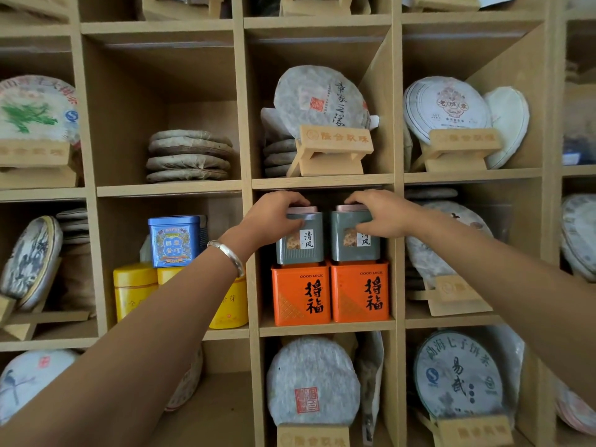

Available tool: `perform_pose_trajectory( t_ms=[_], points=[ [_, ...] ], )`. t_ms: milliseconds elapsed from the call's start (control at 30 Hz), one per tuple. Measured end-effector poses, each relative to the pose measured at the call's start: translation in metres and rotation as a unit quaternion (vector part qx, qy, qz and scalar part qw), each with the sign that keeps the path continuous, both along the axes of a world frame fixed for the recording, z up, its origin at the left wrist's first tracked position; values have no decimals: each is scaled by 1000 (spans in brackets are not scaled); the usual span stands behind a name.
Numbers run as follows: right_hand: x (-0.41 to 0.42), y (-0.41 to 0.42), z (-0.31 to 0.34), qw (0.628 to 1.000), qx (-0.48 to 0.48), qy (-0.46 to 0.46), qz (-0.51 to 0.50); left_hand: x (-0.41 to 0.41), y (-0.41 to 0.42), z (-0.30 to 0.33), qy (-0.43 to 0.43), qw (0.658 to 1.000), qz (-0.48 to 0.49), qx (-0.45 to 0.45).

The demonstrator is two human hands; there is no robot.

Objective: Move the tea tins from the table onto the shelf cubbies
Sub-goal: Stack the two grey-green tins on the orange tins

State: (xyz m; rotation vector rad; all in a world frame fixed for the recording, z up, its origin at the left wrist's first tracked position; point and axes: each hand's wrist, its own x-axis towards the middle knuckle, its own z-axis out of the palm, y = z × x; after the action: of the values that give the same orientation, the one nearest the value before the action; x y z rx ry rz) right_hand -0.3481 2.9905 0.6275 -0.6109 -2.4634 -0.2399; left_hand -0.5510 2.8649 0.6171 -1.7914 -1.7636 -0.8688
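Right now both hands are inside the centre cubby of the wooden shelf unit [246,221], each clasped over the top of a grey-green tea tin. The left hand [274,214] curls over the copper-coloured lid of the left grey-green tin [300,241], fingers hooked behind the top and thumb pressed on the front face. The right hand [380,216] grips the right grey-green tin [354,241] the same way, its thumb covering part of the white label. A silver bangle [227,256] circles the left wrist.

The two grey-green tins stand upright side by side, nearly touching, each resting on an orange tea tin below. The left orange tin [301,295] and the right orange tin [359,293] sit flush against each other on the cubby floor, both marked "GOOD LUCK" with black characters.

One cubby to the left, a blue tin [175,240] sits on top of yellow tins [135,290], partly hidden by the left forearm. Cubbies above, below and to either side hold paper-wrapped round tea cakes; one tea cake [319,101] directly above leans on a small wooden display stand [333,150], and a flat stack of tea cakes [190,156] lies in the upper-left cubby.
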Motion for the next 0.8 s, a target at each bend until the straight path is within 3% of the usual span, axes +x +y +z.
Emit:
perform_pose_trajectory(
  t_ms=[367,800],
  points=[
    [2,-2,1,998,34,-18,-44,-7,-7,1,79,991,107,-29],
    [5,-4,3,998,43,-32,-35,-7,-7,2,65,992,101,-41]
  ],
)
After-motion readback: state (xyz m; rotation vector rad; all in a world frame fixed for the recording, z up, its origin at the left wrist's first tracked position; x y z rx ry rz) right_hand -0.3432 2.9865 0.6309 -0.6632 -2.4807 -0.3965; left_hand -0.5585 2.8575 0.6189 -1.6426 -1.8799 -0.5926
